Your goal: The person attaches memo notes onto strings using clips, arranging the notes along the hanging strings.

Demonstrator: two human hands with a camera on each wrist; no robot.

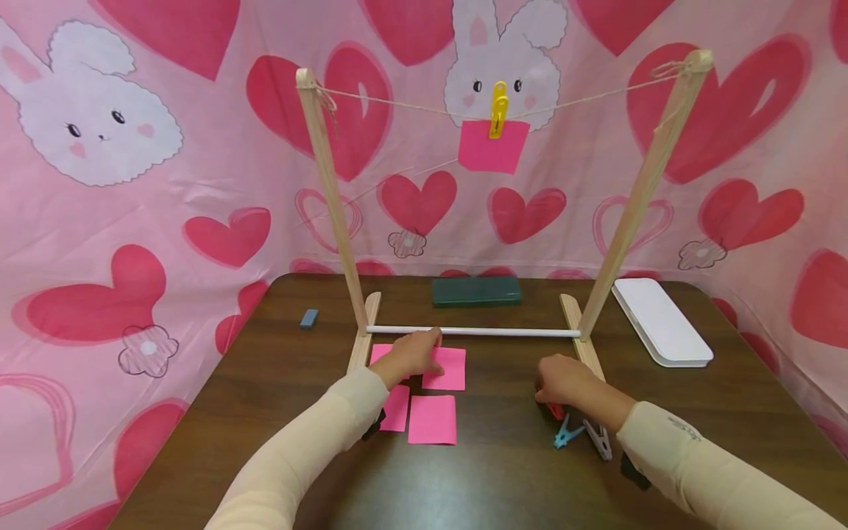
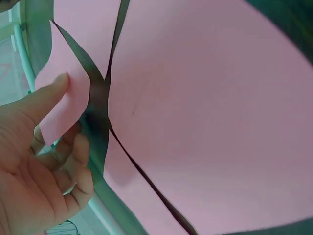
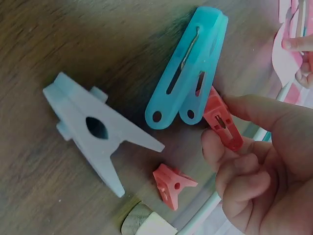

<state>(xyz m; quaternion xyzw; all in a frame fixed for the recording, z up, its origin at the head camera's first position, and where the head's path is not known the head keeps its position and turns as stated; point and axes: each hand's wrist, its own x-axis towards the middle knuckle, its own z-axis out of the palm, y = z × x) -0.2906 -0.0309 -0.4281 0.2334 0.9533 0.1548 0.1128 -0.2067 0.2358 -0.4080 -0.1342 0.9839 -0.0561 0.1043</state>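
Observation:
Over the pink paper squares at the table's middle, my left hand [image 1: 414, 355] pinches one paper square [image 2: 73, 107] between thumb and fingers; its near edge is bent up in the left wrist view. More pink squares [image 1: 433, 419] lie flat close by. My right hand [image 1: 568, 381] holds a small red clothespin [image 3: 224, 122] between thumb and index finger, low over the table. Around it lie a blue clothespin [image 3: 188, 63], a grey clothespin [image 3: 98, 132] and a second red clothespin [image 3: 173, 185]. Above, a yellow clothespin [image 1: 498, 110] holds a pink square [image 1: 490, 151] on the string.
A wooden frame has two posts [image 1: 639, 210], a string [image 1: 404, 104] between their tops and a white bar [image 1: 477, 331] low down. Behind the bar sits a dark green case [image 1: 475, 291]. A white case [image 1: 662, 320] lies right, a small blue block [image 1: 308, 318] left.

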